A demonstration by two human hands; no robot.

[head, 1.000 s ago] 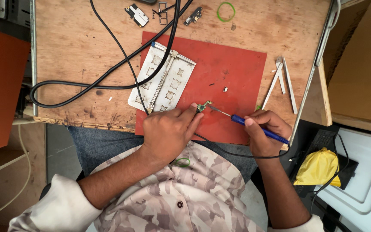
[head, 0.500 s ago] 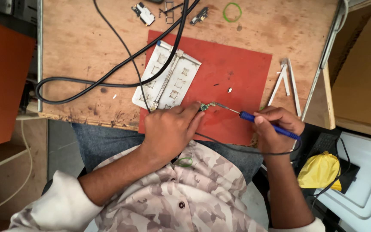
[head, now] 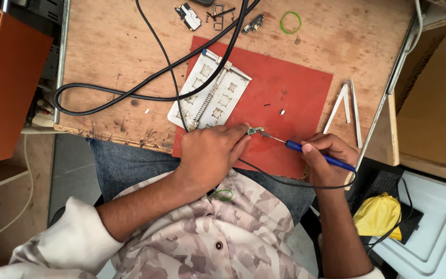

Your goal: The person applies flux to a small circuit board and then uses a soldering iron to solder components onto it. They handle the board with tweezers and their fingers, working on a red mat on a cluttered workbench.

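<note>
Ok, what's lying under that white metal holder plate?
The white metal holder plate rests partly on the red rubber mat, partly on the wooden tabletop. Black cables cross over it; anything beneath stays covered.

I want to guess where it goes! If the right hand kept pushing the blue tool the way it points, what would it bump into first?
Probably the small metal part pinched in the left hand: the blue tool's tip in the right hand already points at it, seemingly touching.
</note>
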